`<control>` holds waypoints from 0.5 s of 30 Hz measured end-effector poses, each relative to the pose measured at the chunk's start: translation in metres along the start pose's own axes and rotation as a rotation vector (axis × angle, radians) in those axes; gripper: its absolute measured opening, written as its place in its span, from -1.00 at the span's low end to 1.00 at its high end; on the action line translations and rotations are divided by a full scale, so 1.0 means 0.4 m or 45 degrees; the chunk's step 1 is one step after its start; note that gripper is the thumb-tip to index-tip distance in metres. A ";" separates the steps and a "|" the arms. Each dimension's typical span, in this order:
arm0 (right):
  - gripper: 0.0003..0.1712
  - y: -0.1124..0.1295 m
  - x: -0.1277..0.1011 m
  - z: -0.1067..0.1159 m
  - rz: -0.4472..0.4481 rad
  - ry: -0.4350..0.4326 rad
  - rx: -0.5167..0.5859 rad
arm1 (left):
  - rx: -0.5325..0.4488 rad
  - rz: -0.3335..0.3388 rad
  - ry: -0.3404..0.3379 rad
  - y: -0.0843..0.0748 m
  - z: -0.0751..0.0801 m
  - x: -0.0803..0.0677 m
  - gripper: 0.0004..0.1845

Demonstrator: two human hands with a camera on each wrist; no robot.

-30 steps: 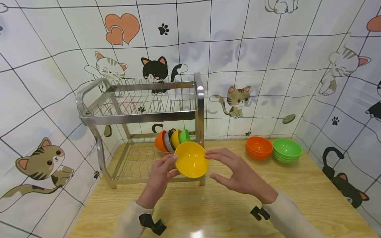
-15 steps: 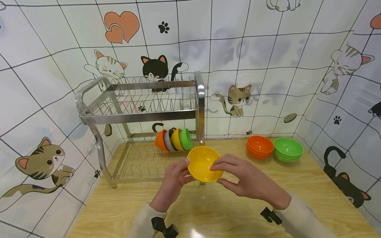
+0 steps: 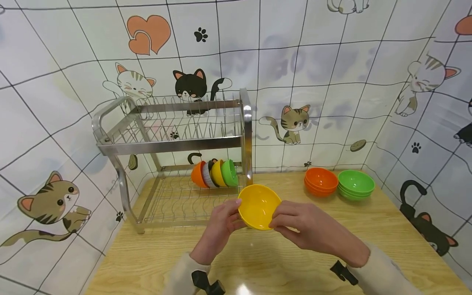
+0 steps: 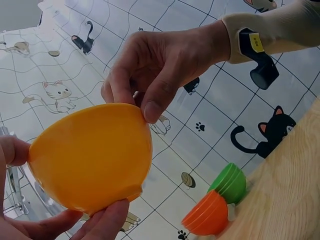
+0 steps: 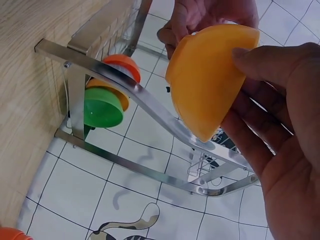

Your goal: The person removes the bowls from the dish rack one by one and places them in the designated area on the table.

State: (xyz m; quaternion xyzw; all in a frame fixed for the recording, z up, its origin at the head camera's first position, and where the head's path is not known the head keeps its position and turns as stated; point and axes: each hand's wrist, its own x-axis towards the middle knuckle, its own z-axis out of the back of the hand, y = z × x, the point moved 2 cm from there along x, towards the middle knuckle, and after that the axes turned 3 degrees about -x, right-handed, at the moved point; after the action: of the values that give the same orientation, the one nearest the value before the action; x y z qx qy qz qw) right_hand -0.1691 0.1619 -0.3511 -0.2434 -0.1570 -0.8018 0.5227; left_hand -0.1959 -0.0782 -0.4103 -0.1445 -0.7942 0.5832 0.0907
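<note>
A yellow bowl (image 3: 259, 207) is held in the air above the table, its hollow side tilted toward the head camera. My left hand (image 3: 224, 221) grips it from the left, thumb at the rim and fingers under the base, as the left wrist view shows. On the opposite side my right hand (image 3: 306, 225) pinches the rim, the thumb on the outer wall and the fingers inside. In the right wrist view the thumb presses the outside of the yellow bowl (image 5: 210, 80).
A two-tier metal dish rack (image 3: 177, 143) stands at the back left. On its lower tier, orange, patterned, yellow and green bowls (image 3: 229, 174) lean in a row. Stacked orange bowls (image 3: 321, 182) and green bowls (image 3: 355, 185) sit at the back right of the wooden table (image 3: 295, 270).
Both hands have shifted right and slightly down with the yellow bowl. My right hand has gone from beside the bowl, fingers spread, to pinching its rim.
</note>
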 end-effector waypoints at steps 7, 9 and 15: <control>-0.65 0.001 -0.004 0.009 0.064 -0.082 -0.070 | 0.005 -0.011 0.059 0.001 -0.008 0.004 -0.36; -0.63 -0.003 -0.006 0.013 0.093 -0.138 -0.075 | 0.000 -0.014 0.086 -0.001 -0.012 0.008 -0.37; -0.60 -0.018 -0.021 0.027 0.046 -0.160 -0.081 | 0.064 -0.062 0.117 -0.009 -0.016 0.025 -0.36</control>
State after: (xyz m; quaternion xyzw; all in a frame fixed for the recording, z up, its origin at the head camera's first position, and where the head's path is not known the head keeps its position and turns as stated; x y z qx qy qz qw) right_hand -0.1706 0.1767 -0.3465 -0.3126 -0.1594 -0.7799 0.5183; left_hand -0.2038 -0.0701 -0.4052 -0.1496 -0.7775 0.5934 0.1449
